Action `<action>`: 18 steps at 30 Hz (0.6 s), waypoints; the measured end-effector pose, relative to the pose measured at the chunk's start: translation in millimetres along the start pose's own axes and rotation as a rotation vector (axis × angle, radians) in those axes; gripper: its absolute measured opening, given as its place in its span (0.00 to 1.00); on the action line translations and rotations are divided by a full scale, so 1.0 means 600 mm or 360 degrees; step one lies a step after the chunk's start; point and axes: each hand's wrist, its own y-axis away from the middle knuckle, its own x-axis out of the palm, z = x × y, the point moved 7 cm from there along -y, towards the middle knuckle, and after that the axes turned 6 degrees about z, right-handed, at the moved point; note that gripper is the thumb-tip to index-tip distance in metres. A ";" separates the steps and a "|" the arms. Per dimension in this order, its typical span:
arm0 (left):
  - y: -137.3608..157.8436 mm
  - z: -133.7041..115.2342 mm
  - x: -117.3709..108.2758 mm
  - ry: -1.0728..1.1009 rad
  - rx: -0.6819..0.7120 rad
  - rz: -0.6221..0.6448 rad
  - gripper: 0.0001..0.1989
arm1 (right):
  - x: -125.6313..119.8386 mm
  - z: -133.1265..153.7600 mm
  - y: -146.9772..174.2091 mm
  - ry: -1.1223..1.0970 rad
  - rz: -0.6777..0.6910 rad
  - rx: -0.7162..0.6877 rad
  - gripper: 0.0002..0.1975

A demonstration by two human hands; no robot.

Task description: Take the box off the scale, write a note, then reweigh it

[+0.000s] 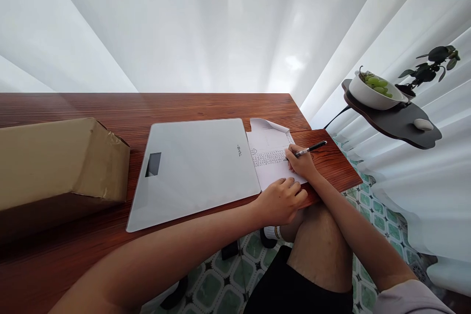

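My right hand (300,161) is closed around a black pen (315,147), with the pen's tip end down at the handwritten lines on a white sheet of paper (272,157). Several rows of dark writing fill the middle of the sheet, and its far edge curls up. At the sheet's near edge rests my left hand (281,200), empty, its fingers loosely bent and slightly apart. Just left of the paper lies a flat silver-grey panel (202,167) with a small dark rectangle and a printed mark; my left forearm crosses in front of it.
A cardboard box (55,162) stands on the left of the brown wooden table (206,105). Beyond the table's right end, a dark side stand (401,120) carries a white bowl (371,95) of green grapes, a dark-leaved plant (425,73) and a small white object (423,124). White curtains (221,24) hang behind.
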 end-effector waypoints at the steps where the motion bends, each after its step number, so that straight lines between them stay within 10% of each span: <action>1: 0.000 0.000 0.000 -0.0005 0.0001 -0.0003 0.06 | 0.000 0.000 0.000 0.0000 -0.0002 0.0005 0.18; 18: 0.000 -0.001 0.001 0.0002 0.0000 -0.0006 0.05 | 0.000 0.000 0.004 0.0104 -0.0048 -0.0011 0.17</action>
